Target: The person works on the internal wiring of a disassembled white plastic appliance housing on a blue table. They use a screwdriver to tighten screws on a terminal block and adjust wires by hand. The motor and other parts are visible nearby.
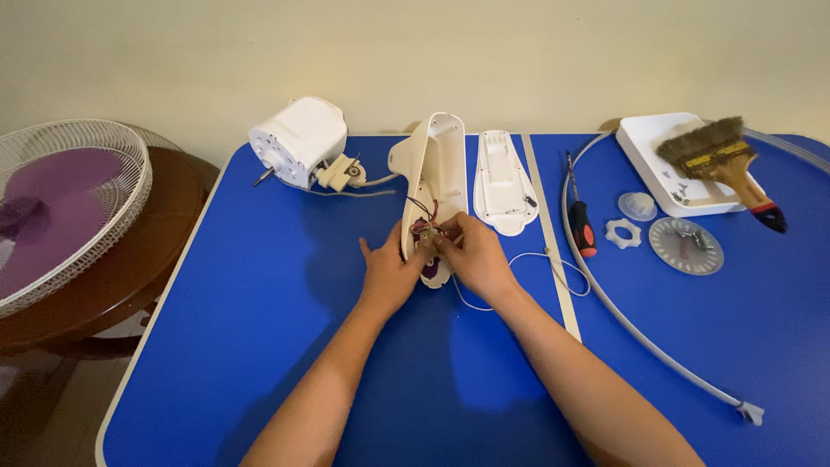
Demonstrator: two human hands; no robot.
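Observation:
A white plastic fan housing (437,164) stands on its edge on the blue table (259,285), open side facing right, with red and dark wires showing inside. My left hand (389,268) braces the housing's lower left side. My right hand (471,251) pinches a small part among the wires (424,220) at the housing's lower end. A thin white cable (527,259) trails right from under my right hand. A matching white cover (501,182) lies flat just to the right of the housing.
A white fan motor (298,143) lies at the back left. A red-handled screwdriver (581,220), white nut (622,233), clear cap (638,206) and round disc (686,246) lie right. A brush (722,160) rests on a white tray (648,147). A fan grille (60,207) sits on a side table.

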